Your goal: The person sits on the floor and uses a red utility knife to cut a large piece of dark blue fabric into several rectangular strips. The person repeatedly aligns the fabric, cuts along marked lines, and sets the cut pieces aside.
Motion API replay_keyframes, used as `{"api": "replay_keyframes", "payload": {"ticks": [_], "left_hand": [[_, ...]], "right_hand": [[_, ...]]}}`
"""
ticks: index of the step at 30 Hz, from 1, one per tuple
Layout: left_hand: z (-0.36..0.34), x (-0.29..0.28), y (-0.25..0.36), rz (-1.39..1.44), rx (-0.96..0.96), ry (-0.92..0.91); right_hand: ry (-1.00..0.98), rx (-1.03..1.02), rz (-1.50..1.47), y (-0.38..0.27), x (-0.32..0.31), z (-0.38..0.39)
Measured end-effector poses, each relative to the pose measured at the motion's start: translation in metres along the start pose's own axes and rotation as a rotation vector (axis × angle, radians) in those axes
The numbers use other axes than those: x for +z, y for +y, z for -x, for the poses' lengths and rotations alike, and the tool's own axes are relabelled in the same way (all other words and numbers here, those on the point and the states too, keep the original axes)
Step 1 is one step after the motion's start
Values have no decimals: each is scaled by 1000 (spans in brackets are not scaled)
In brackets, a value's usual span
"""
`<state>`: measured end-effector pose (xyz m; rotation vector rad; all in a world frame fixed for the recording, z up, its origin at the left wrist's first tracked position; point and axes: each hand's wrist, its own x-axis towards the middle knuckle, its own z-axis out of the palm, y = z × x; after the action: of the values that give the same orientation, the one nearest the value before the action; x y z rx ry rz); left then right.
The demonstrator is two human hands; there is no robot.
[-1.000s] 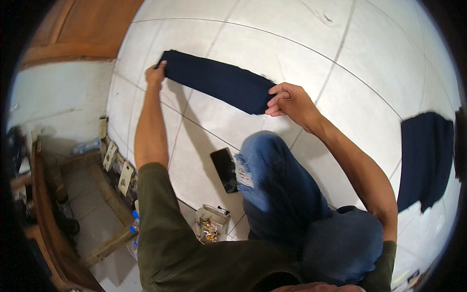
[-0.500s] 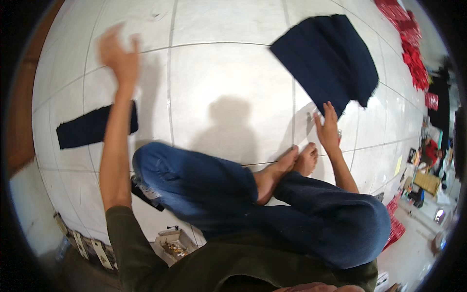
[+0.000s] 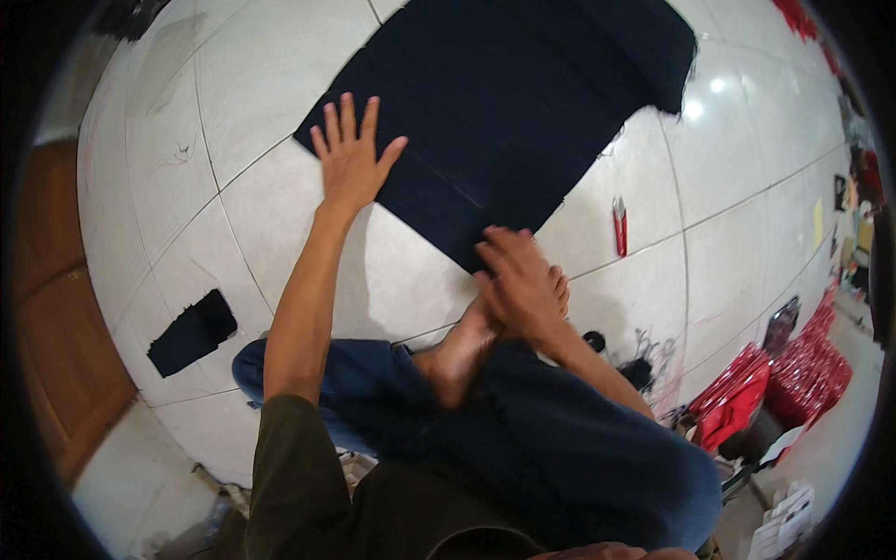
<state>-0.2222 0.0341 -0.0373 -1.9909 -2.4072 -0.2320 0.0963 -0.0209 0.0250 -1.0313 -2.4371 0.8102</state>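
A large navy fabric piece [image 3: 513, 103] with frayed right edge lies flat on the tiled floor in front of me. My left hand [image 3: 347, 163] rests palm down on its left part, fingers spread. My right hand [image 3: 513, 280] is over the near corner, just above or against my bare foot [image 3: 448, 359]; its fingers are loosely apart and slightly blurred, and I cannot tell whether they touch the cloth. A small red-handled metal tool [image 3: 620, 227] lies right of the cloth. A smaller folded navy piece [image 3: 191, 334] sits at the left, beside my knee.
My crossed legs [image 3: 597, 467] fill the lower middle. Shiny red material [image 3: 807, 364] is heaped at the right, with a dark phone-like object [image 3: 782, 325] near it. A wooden door or panel [image 3: 56, 327] and a wall border the left side.
The view has turned rightward. The narrow strip I held at both ends is out of my hands; the large navy piece is now spread nearer, with my left hand moved down onto it.
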Motion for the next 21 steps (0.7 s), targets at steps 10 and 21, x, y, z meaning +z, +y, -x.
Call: {"api": "replay_keyframes", "payload": {"ticks": [10, 21], "left_hand": [[74, -45, 126, 543, 469, -9], [109, -53, 153, 972, 167, -430]], "right_hand": [[360, 477, 511, 130, -72, 46], [427, 644, -31, 104, -86, 38]]}}
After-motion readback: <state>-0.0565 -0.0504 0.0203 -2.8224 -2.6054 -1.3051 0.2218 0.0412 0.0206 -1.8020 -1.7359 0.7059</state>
